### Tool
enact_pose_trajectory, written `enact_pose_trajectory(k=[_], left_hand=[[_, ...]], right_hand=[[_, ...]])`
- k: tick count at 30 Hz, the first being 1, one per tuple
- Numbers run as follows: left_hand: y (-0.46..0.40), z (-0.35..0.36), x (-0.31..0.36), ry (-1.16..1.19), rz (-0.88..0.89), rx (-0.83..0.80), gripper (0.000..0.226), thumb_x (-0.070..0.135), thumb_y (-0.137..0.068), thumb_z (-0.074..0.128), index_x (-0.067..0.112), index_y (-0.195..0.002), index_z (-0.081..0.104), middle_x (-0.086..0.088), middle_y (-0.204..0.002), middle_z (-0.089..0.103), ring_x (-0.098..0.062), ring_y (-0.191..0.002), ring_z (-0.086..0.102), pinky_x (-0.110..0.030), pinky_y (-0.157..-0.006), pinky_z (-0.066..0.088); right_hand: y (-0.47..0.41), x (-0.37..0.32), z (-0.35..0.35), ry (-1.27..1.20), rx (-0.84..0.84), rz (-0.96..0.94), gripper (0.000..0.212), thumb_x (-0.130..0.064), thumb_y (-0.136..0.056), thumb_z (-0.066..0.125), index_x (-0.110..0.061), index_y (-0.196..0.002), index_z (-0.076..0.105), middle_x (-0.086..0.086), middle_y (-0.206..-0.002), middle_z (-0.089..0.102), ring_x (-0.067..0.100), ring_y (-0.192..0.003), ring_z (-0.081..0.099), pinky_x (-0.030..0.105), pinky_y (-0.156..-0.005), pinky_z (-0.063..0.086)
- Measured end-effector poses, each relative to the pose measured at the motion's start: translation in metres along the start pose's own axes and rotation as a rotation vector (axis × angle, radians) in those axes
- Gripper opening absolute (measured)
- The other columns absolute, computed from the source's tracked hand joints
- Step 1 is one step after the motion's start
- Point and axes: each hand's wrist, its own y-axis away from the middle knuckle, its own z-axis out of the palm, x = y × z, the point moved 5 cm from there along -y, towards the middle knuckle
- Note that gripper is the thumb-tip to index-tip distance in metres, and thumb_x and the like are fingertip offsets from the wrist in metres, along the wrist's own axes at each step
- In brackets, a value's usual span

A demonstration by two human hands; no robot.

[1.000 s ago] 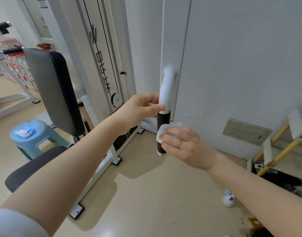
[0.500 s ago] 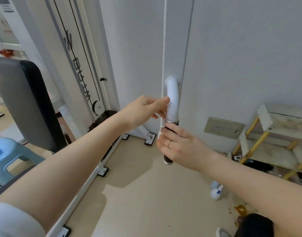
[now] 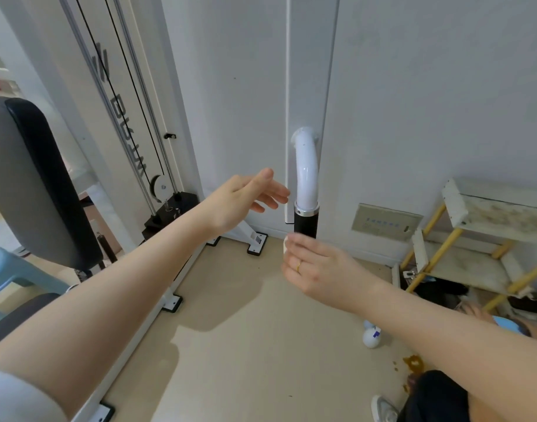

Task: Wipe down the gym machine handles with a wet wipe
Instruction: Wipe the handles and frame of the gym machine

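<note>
The machine handle (image 3: 306,178) is a curved white tube that comes out of a white upright and ends in a black grip (image 3: 305,223) below a metal ring. My left hand (image 3: 245,197) hovers just left of the tube with its fingers straight, apart from it. My right hand (image 3: 315,269) is curled over the lower end of the black grip and holds the wet wipe (image 3: 285,245). Only a small white edge of the wipe shows at my fingertips. The bottom of the grip is hidden behind this hand.
A padded black and grey backrest (image 3: 32,178) and a blue stool (image 3: 5,275) stand at the left. The cable and pulley (image 3: 160,187) run down the machine frame. A worn rack with yellow legs (image 3: 474,239) is at the right, with a white bottle (image 3: 371,338) on the floor.
My left hand has let go of the white tube and opened, drawing back to the left. My right hand with the wipe has slid down the black grip.
</note>
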Motion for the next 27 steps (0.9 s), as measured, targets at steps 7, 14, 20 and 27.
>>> enact_pose_trajectory(k=[7, 14, 20, 27], left_hand=[[0.012, 0.009, 0.006, -0.299, 0.14, 0.136, 0.02, 0.017, -0.097, 0.044, 0.025, -0.102, 0.061, 0.027, -0.091, 0.058, 0.014, -0.085, 0.054, -0.004, -0.076, 0.041], [0.032, -0.002, 0.015, -0.488, 0.091, 0.272, 0.027, 0.032, -0.086, 0.062, 0.021, -0.109, 0.062, 0.006, -0.11, 0.057, -0.007, -0.101, 0.053, -0.021, -0.089, 0.041], [0.037, -0.008, 0.014, -0.36, -0.148, 0.213, 0.031, 0.036, -0.084, 0.06, 0.027, -0.114, 0.061, 0.013, -0.114, 0.06, -0.006, -0.107, 0.056, -0.024, -0.092, 0.042], [0.026, 0.0, 0.015, -0.157, -0.219, 0.226, 0.025, 0.03, -0.083, 0.065, 0.024, -0.107, 0.06, 0.013, -0.105, 0.064, -0.004, -0.095, 0.062, -0.013, -0.074, 0.04]], right_hand=[[0.035, 0.047, -0.006, -0.455, 0.204, 0.492, 0.023, 0.001, -0.089, 0.047, -0.013, -0.09, 0.066, -0.002, -0.085, 0.068, 0.017, -0.082, 0.054, 0.029, -0.067, 0.042], [-0.039, 0.052, 0.039, -2.303, 0.001, 1.15, 0.026, 0.003, -0.093, 0.042, -0.011, -0.094, 0.064, 0.005, -0.085, 0.067, 0.011, -0.075, 0.066, 0.015, -0.067, 0.05], [-0.045, 0.038, 0.05, -2.218, -0.433, 0.671, 0.029, 0.003, -0.095, 0.039, -0.014, -0.095, 0.063, -0.01, -0.069, 0.067, 0.001, -0.064, 0.061, 0.011, -0.066, 0.046], [-0.038, 0.058, 0.054, -2.23, -0.351, 0.754, 0.03, -0.004, -0.09, 0.048, -0.02, -0.084, 0.072, -0.002, -0.089, 0.07, 0.017, -0.089, 0.063, 0.029, -0.085, 0.047]])
